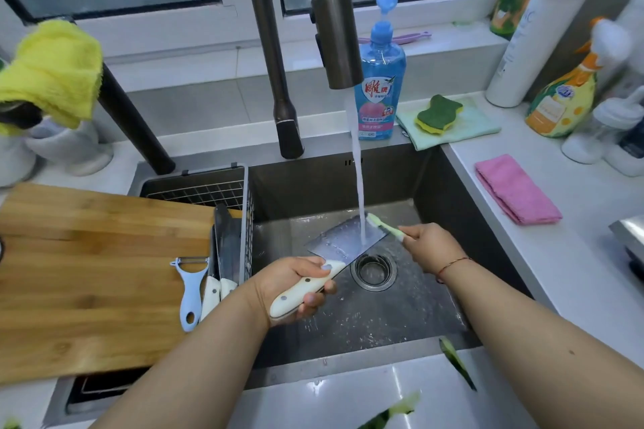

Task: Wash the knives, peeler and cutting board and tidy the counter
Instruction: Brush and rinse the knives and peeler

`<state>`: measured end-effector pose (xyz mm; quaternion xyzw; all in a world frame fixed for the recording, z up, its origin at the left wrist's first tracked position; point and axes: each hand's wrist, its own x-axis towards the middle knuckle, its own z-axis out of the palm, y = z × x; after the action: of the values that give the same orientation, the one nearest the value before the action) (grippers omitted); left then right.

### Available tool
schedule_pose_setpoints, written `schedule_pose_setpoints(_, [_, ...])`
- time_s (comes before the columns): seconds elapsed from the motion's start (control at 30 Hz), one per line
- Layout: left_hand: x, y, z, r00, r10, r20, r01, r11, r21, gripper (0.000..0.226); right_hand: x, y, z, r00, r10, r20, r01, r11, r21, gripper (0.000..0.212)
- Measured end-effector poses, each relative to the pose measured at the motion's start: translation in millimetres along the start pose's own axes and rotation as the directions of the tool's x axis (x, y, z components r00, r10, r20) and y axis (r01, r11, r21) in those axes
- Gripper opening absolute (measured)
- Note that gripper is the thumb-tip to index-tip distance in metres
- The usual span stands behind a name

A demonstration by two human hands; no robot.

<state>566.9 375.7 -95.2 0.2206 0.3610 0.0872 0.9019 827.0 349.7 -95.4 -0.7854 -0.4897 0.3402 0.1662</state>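
Head view: cleaver (343, 240) under running water inside sink (432, 191), knives (223, 254) in rack (195, 190).

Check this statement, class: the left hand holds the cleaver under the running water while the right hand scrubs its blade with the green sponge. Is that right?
Not quite. In the head view the right hand holds a pale green brush, not the sponge, which lies on a cloth by the detergent bottle. The left hand does hold the cleaver under the water.
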Motion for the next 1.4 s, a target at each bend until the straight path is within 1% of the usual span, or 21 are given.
schedule_pose_setpoints(0.07, [-4, 1, 1, 0.996, -0.024, -0.09, 0.032, 0.996, 0.083, 0.02, 4, 5, -3, 0.999, 0.041, 0.001, -0.041, 0.993, -0.114, 0.026])
schedule_pose_setpoints(0.1, [-5, 2, 2, 0.988, -0.03, -0.149, 0.052, 0.988, 0.145, 0.018, 4, 6, -3, 0.998, 0.065, 0.003, -0.064, 0.992, -0.108, 0.025])
schedule_pose_setpoints(0.13, [-6, 2, 4, 0.977, -0.03, -0.213, 0.076, 0.974, 0.211, 0.015, 4, 6, -2, 0.996, 0.091, 0.013, -0.091, 0.995, -0.038, 0.023])
schedule_pose_setpoints(0.17, [-7, 4, 6, 0.961, -0.028, -0.274, 0.106, 0.955, 0.275, 0.012, 2, 4, 1, 0.993, 0.115, 0.026, -0.116, 0.99, 0.075, 0.02])
schedule_pose_setpoints(0.23, [-9, 5, 12, 0.925, -0.017, -0.379, 0.172, 0.909, 0.379, 0.004, -4, -3, 7, 0.987, 0.147, 0.06, -0.158, 0.95, 0.27, 0.015])
schedule_pose_setpoints(0.27, [-10, 5, 15, 0.909, -0.011, -0.416, 0.199, 0.89, 0.41, 0.001, -8, -8, 9, 0.983, 0.156, 0.097, -0.18, 0.926, 0.333, 0.014])
schedule_pose_setpoints(0.33, [-11, 6, 19, 0.887, -0.003, -0.462, 0.233, 0.866, 0.442, 0.004, -17, -18, 12, 0.968, 0.163, 0.189, -0.227, 0.887, 0.402, 0.014])
schedule_pose_setpoints(0.43, [-16, 8, 24, 0.886, 0.017, -0.463, 0.234, 0.846, 0.48, 0.006, -28, -28, 10, 0.945, 0.169, 0.281, -0.279, 0.864, 0.419, 0.018])
schedule_pose_setpoints(0.6, [-22, 12, 33, 0.912, 0.055, -0.406, 0.228, 0.755, 0.615, 0.014, -35, -32, 9, 0.925, 0.206, 0.32, -0.338, 0.832, 0.44, 0.026])
schedule_pose_setpoints(0.67, [-23, 12, 34, 0.909, 0.082, -0.409, 0.222, 0.736, 0.639, 0.013, -34, -33, 11, 0.922, 0.225, 0.316, -0.352, 0.826, 0.439, 0.023])
schedule_pose_setpoints(0.8, [-25, 19, 36, 0.887, 0.166, -0.43, 0.174, 0.742, 0.647, 0.001, -32, -37, 15, 0.924, 0.27, 0.269, -0.366, 0.827, 0.427, 0.019])
schedule_pose_setpoints(0.87, [-28, 23, 38, 0.879, 0.193, -0.437, 0.171, 0.728, 0.664, 0.005, -33, -40, 15, 0.931, 0.268, 0.247, -0.354, 0.827, 0.438, 0.02])
schedule_pose_setpoints(1.0, [-28, 22, 39, 0.867, 0.192, -0.459, 0.218, 0.683, 0.698, 0.009, -36, -47, 14, 0.939, 0.269, 0.214, -0.337, 0.839, 0.426, 0.023])
schedule_pose_setpoints(1.1, [-25, 17, 40, 0.876, 0.17, -0.451, 0.213, 0.703, 0.679, 0.018, -42, -50, 15, 0.941, 0.264, 0.213, -0.333, 0.837, 0.435, 0.022])
schedule_pose_setpoints(1.17, [-21, 15, 42, 0.881, 0.145, -0.451, 0.242, 0.68, 0.692, 0.018, -45, -50, 12, 0.943, 0.268, 0.196, -0.327, 0.853, 0.407, 0.022])
schedule_pose_setpoints(1.2, [-19, 15, 44, 0.879, 0.153, -0.452, 0.272, 0.618, 0.737, 0.014, -46, -50, 9, 0.945, 0.271, 0.182, -0.32, 0.876, 0.361, 0.023])
schedule_pose_setpoints(1.23, [-16, 14, 45, 0.876, 0.187, -0.444, 0.305, 0.5, 0.811, 0.01, -47, -49, 6, 0.949, 0.268, 0.166, -0.308, 0.903, 0.299, 0.023])
schedule_pose_setpoints(1.27, [-13, 14, 48, 0.875, 0.23, -0.427, 0.333, 0.355, 0.874, 0.006, -49, -47, 2, 0.953, 0.257, 0.161, -0.29, 0.926, 0.242, 0.021])
schedule_pose_setpoints(1.3, [-11, 14, 50, 0.873, 0.271, -0.405, 0.352, 0.225, 0.908, 0.007, -51, -45, 0, 0.957, 0.236, 0.17, -0.27, 0.94, 0.21, 0.018])
schedule_pose_setpoints(1.33, [-9, 14, 53, 0.876, 0.287, -0.387, 0.357, 0.153, 0.921, 0.011, -53, -42, -1, 0.958, 0.212, 0.191, -0.25, 0.947, 0.202, 0.015])
schedule_pose_setpoints(1.4, [-4, 14, 56, 0.891, 0.275, -0.361, 0.354, 0.075, 0.932, 0.022, -58, -35, -2, 0.96, 0.166, 0.228, -0.215, 0.954, 0.21, 0.01])
